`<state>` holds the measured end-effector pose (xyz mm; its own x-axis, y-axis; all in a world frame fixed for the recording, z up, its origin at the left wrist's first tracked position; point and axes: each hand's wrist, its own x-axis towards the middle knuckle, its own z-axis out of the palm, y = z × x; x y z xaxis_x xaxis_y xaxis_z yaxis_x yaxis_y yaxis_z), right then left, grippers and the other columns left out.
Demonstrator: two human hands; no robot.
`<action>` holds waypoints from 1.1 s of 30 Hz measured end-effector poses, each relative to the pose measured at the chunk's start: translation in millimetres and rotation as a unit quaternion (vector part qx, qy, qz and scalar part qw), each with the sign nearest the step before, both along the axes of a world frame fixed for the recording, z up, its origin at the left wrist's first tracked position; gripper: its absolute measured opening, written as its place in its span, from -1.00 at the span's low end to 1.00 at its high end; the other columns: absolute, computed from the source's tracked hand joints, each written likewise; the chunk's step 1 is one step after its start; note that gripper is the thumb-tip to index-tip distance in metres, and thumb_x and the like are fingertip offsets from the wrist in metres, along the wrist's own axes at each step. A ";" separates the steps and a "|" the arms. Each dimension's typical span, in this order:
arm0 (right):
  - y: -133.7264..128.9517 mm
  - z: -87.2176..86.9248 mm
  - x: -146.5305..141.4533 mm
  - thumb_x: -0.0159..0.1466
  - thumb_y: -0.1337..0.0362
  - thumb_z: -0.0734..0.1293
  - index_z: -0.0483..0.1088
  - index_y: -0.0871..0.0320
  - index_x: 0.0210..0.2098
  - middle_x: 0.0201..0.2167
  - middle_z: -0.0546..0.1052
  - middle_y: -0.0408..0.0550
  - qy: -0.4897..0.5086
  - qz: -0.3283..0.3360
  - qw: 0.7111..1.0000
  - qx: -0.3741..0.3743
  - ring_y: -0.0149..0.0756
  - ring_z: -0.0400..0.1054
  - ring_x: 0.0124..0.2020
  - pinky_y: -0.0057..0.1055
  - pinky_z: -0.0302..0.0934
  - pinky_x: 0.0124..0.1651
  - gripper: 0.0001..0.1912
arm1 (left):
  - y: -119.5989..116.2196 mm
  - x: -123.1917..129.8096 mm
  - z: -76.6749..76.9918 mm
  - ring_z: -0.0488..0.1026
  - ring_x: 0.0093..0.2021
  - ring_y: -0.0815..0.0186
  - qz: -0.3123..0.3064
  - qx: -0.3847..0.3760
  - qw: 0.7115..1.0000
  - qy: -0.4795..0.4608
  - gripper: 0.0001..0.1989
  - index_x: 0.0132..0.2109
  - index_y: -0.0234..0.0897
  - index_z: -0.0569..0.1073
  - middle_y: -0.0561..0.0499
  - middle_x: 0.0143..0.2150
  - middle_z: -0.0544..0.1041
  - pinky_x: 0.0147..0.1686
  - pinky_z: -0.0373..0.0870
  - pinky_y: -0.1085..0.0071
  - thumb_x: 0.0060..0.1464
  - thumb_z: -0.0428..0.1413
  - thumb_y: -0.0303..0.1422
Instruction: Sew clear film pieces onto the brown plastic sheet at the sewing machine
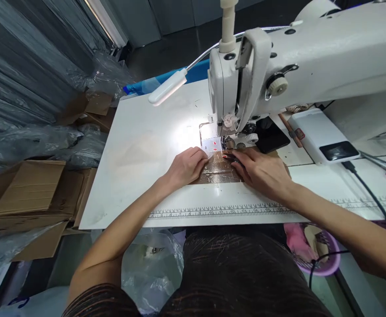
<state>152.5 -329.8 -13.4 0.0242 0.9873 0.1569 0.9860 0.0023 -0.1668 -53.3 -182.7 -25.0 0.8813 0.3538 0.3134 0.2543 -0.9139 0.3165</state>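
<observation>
A shiny, translucent brown piece of material [219, 169] lies flat on the white sewing table, its far edge close to the presser foot [225, 143] of the sewing machine. My left hand [188, 165] pinches the left side of this piece near the needle plate [209, 141], thumb and fingers together. On the other side my right hand [262, 169] rests over the right edge, fingers curled around a slim dark tool [234, 157]. The tool's kind is hard to make out, as the fingers cover much of it.
The white sewing machine [328, 57] spans the right. Beneath its arm are a black phone [272, 134] and a white power bank [323, 134] with a cable. A lamp [168, 87] hangs over the table. Cardboard boxes [27, 189] stand left; a purple basket [333, 262] is below right.
</observation>
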 end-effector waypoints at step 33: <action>54.4 16.6 -13.2 0.41 -0.06 0.15 0.45 0.09 -0.40 -0.57 0.45 -0.05 0.104 -0.027 0.980 -0.167 -0.23 0.29 -0.54 -0.32 0.02 -0.41 -0.54 | -64.4 6.3 -7.7 0.51 -0.15 0.20 -0.203 0.050 0.976 -0.065 -0.63 -0.09 -0.40 0.53 -0.20 -0.14 0.60 -0.10 0.49 0.25 0.36 0.03 -0.14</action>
<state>139.3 -275.4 3.2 0.0759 0.9791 -0.1888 0.9276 -0.1388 -0.3468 -47.1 -247.1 -32.7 0.8928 -0.0540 0.4473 -0.1710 -0.9591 0.2256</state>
